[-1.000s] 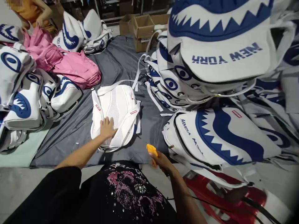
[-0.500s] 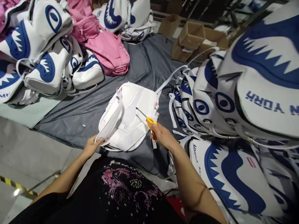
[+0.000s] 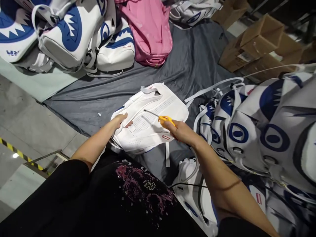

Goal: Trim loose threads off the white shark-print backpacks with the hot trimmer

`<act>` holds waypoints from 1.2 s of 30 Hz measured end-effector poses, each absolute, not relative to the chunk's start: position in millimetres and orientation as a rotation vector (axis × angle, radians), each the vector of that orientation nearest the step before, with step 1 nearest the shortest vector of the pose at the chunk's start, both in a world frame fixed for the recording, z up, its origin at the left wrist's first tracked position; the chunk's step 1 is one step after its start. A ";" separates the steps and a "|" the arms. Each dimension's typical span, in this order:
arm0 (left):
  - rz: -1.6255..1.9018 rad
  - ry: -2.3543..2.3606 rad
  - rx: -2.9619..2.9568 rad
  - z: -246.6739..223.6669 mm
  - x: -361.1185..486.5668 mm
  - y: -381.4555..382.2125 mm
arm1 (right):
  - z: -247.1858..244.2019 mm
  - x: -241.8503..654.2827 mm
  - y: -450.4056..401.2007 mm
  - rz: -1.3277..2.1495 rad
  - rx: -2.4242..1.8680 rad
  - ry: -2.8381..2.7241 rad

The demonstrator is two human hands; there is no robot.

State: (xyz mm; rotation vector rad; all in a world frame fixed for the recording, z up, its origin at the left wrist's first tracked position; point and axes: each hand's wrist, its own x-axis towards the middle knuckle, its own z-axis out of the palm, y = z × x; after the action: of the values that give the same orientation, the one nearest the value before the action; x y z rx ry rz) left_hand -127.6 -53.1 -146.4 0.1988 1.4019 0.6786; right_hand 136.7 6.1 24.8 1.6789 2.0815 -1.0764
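Note:
A white backpack lies on the grey cloth in front of me, its back panel with dotted mesh facing up. My left hand is closed on a shoulder strap at the near left side of the backpack, with some fingers tucked under it. My right hand grips scissors by their yellow handle. Their thin dark blades point left over the mesh panel, and I cannot tell whether the tips touch it. A loose strap end hangs from the near right edge, close below my right hand.
White and blue backpacks with shark teeth and eyes are piled at the right. More white bags and a pink backpack sit at the back left. Cardboard boxes stand at the back right. Grey cloth covers the surface.
The backpack has turned and shifted slightly right. My left hand has moved up onto the strap. The scissors have moved with my right hand, still over the backpack. The view has shifted.

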 end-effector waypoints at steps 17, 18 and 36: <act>0.457 1.641 1.458 -108.3 -23.7 -151.0 | 71.6 250.9 -30.0 -0.686 1.784 1.989; 0.518 1.637 1.349 -112.2 -27.2 -142.9 | 74.4 258.8 -43.6 -0.765 1.778 1.974; 0.049 2.028 1.831 -105.4 58.3 -152.3 | 67.2 273.7 -55.5 -0.264 1.870 1.893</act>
State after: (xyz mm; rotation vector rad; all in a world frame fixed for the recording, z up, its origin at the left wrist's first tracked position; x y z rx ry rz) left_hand 58.3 -152.3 -105.4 1.8307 2.0282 0.0491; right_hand 273.7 -55.5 67.2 1.8699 1.8934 -0.2638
